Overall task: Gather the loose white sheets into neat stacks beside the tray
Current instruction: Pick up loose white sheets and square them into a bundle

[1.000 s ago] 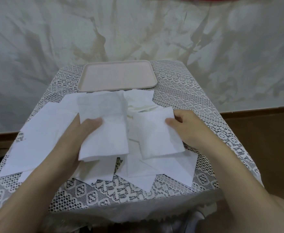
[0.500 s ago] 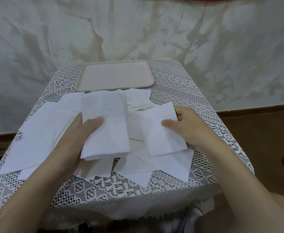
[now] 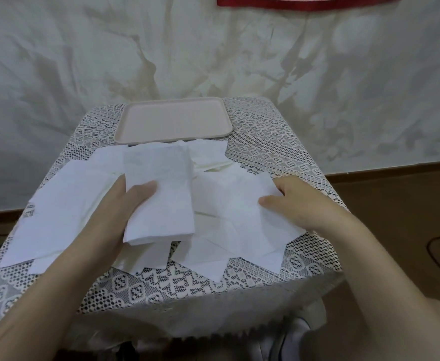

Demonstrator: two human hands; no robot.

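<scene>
Several loose white sheets (image 3: 65,209) lie overlapping across the lace-covered table. A pale pink tray (image 3: 174,118) sits behind them at the table's far edge, with nothing on it. My left hand (image 3: 125,212) grips a small stack of white sheets (image 3: 161,199) from its left side, thumb on top, a little above the pile. My right hand (image 3: 299,204) pinches the right edge of a single white sheet (image 3: 239,212), with the thumb on top and the fingers at its far corner. That sheet lies low over the other sheets.
The lace tablecloth (image 3: 271,152) shows bare to the right of the tray and along the front edge. A wrinkled pale cloth (image 3: 213,61) hangs behind the table, with a red banner (image 3: 304,2) at the top. Brown floor (image 3: 396,217) lies to the right.
My right hand has lowered its sheet flatter onto the pile and drawn it slightly right. My left hand keeps its stack in almost the same place.
</scene>
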